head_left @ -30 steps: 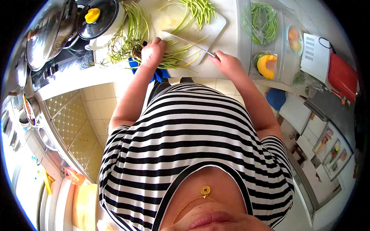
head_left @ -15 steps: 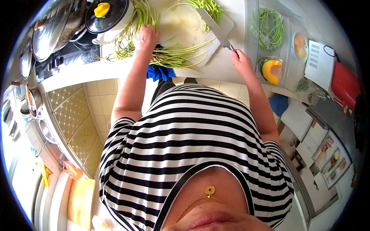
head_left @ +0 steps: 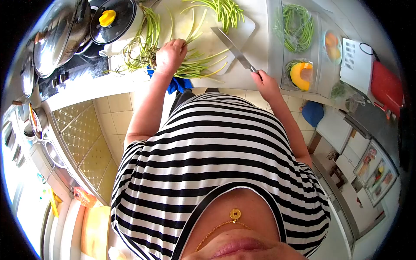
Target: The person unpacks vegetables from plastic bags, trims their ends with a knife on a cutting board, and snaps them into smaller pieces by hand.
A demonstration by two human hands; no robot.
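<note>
My right hand (head_left: 265, 84) is closed round the handle of a kitchen knife (head_left: 234, 48). Its long blade slants up and left over the white cutting board (head_left: 247, 32). A few long thin green stalks (head_left: 197, 26) fan upward from my left hand (head_left: 171, 56), whose fingers are closed on them. Under and beside that hand lies a loose heap of similar stalks (head_left: 197, 65), while a leafier bunch (head_left: 149, 30) rests to its left. At the top of the board sits another pile of green stalks (head_left: 227, 15), close to the knife tip.
On the left, a black-lidded pot (head_left: 117, 21) with a yellow knob stands by the stove (head_left: 71, 73). To the right are bagged green stalks (head_left: 298, 28), a wrapped pumpkin piece (head_left: 301, 76) and a bowl of eggs (head_left: 333, 47). A blue cloth (head_left: 177, 84) hangs at the counter edge.
My left hand has shifted slightly right and toward me, and stalks now stick up from it. My right hand and the knife have come a little toward me and left.
</note>
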